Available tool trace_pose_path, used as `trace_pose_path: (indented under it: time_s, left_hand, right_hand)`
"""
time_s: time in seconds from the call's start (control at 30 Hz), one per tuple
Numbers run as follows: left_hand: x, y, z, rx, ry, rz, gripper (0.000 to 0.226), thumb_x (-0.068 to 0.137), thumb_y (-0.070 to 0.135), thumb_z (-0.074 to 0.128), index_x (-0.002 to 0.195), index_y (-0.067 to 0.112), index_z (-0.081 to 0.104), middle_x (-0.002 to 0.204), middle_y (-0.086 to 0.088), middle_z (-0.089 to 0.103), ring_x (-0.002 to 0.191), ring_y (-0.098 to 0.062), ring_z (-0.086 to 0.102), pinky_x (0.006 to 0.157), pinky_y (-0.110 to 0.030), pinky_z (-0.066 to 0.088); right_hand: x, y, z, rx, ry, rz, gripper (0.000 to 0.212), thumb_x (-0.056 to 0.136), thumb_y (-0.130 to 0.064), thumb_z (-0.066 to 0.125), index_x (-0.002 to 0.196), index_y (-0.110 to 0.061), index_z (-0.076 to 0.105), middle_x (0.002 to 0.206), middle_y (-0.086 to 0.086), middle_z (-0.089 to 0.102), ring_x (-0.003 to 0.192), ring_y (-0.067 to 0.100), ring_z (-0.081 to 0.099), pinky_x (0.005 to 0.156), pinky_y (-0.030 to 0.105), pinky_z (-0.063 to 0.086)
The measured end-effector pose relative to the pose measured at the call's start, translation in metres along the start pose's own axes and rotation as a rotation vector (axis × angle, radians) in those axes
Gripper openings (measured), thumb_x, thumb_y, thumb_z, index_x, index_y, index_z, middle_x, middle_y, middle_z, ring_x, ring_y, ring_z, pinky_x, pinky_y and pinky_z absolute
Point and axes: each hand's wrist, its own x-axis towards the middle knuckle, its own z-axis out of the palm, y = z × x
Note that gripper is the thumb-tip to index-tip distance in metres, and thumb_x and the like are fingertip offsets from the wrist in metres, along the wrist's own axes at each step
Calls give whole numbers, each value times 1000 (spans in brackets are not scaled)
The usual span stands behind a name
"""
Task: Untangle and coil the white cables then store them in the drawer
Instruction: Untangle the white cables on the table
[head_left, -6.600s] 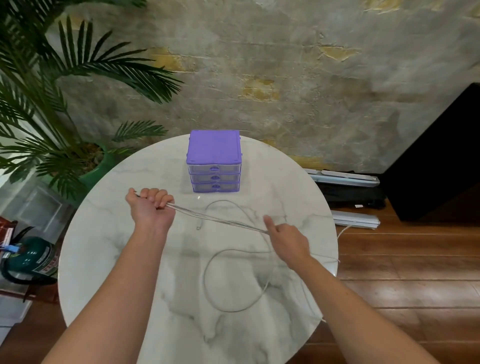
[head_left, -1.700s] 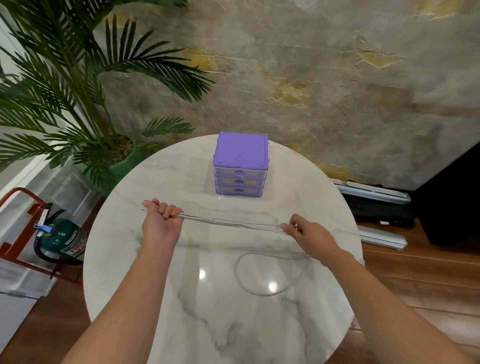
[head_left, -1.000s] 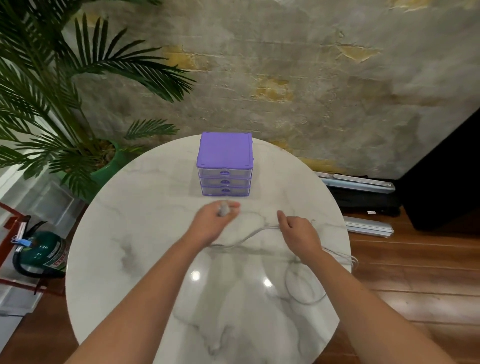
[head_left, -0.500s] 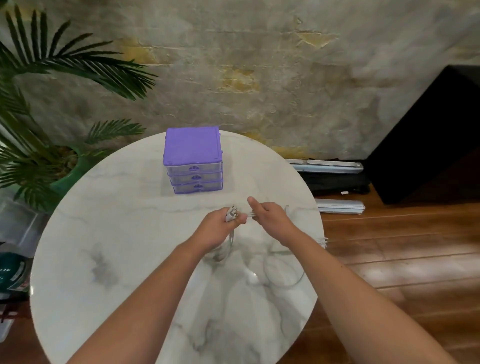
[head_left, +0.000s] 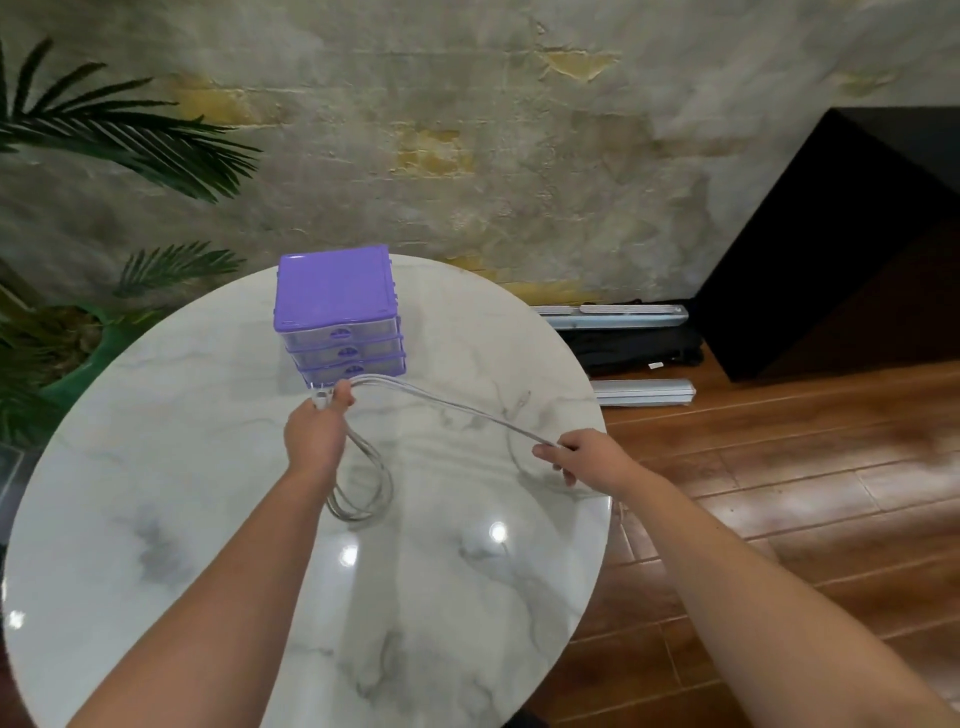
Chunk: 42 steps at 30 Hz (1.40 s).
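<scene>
Marble, round and glossy, makes up the surface (head_left: 171, 467) we work over, with a purple drawer unit (head_left: 337, 312) standing at its far side, all three drawers closed.

Our left hand (head_left: 317, 434) sits just in front of the drawer unit, fingers curled tight around the white cables (head_left: 441, 402), with the plug ends poking out above the fist. Below that fist a couple of finished loops (head_left: 363, 483) hang down toward the surface. From the fist the remaining strands arc away from the drawer unit to our right hand (head_left: 582, 457), whose fingers pinch them near the surface's right edge; a slack tail seems to trail on past that hand.

We judge the coiling partly done. To do it well, we should let the strands slide through the right fingers under light tension, bring each length back to the left fist, and match every new loop to the hanging ones. A slight twist per turn should keep kinks out. Only then do we open a drawer.
</scene>
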Motion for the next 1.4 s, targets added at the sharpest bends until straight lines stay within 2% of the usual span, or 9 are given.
trace_pose_path:
  time_s: [0.1, 0.2, 0.3, 0.43, 0.57, 0.73, 1.1, 1.33, 1.4]
  left_hand:
    - [2, -4, 1, -75, 41, -71, 31, 91, 47, 57, 87, 19, 69, 110, -28, 65, 101, -46, 59, 89, -46, 47]
    - [6, -6, 2, -122, 59, -125, 30, 89, 50, 59, 85, 21, 68, 116, -30, 62, 101, -52, 56, 93, -53, 47]
    - [9, -8, 1, -162, 72, -139, 31, 89, 50, 59, 88, 21, 68, 119, -31, 60, 78, -31, 45, 88, -53, 48]
    - [15, -15, 0, -203, 95, -145, 33, 86, 53, 60, 87, 21, 68, 119, -34, 58, 82, -49, 48, 73, -46, 43]
    - [18, -13, -3, -264, 99, -204, 34, 88, 50, 60, 96, 19, 68, 61, -15, 41, 50, -21, 31, 47, -33, 32]
    - [22, -14, -3, -284, 104, -211, 31, 89, 50, 59, 92, 19, 66, 59, -6, 35, 48, -18, 26, 45, -28, 24]
    - [37, -16, -7, -373, 146, -238, 24, 90, 44, 61, 80, 23, 65, 50, 3, 31, 27, -5, 21, 33, -13, 15]
    - [27, -10, 0, -270, 63, -153, 30, 90, 45, 61, 97, 17, 68, 60, -4, 35, 42, -15, 28, 43, -25, 25]
    - [24, -7, 4, -202, 60, -107, 34, 88, 48, 62, 99, 16, 69, 69, -30, 45, 55, -35, 39, 57, -38, 44]
  right_hand:
    - [-2, -1, -8, 45, 30, -40, 41, 79, -41, 76, 70, -14, 47, 63, -1, 50, 57, 15, 53, 58, 29, 37]
    - [0, -7, -22, -13, 84, -125, 16, 83, -19, 73, 93, -12, 63, 80, -3, 57, 77, 16, 55, 62, 24, 42]
    - [2, -5, -36, -14, 138, -121, 21, 87, -29, 70, 90, -8, 70, 83, 4, 68, 77, 19, 60, 69, 28, 48]
    - [0, -2, -47, 72, 114, 4, 53, 72, -55, 77, 54, -13, 51, 47, -1, 55, 52, 15, 56, 63, 30, 45]
    - [-1, 2, -60, 90, -26, -93, 26, 74, -44, 80, 82, -21, 72, 86, -1, 72, 82, 18, 65, 76, 34, 49]
    - [-2, 5, -74, 115, -21, -99, 23, 82, -46, 72, 87, -23, 74, 70, 0, 64, 57, 11, 58, 62, 24, 50]
    - [5, 22, -75, 207, -110, -94, 23, 91, -37, 63, 108, -26, 73, 67, -5, 51, 58, 8, 42, 55, 15, 39]
    - [29, 47, -70, 121, 2, -50, 28, 87, -46, 66, 109, -31, 74, 120, -17, 66, 110, 2, 55, 98, 26, 40]
    - [36, 54, -70, 56, 35, -31, 28, 83, -51, 68, 106, -35, 74, 118, -18, 68, 114, 7, 57, 104, 35, 43]
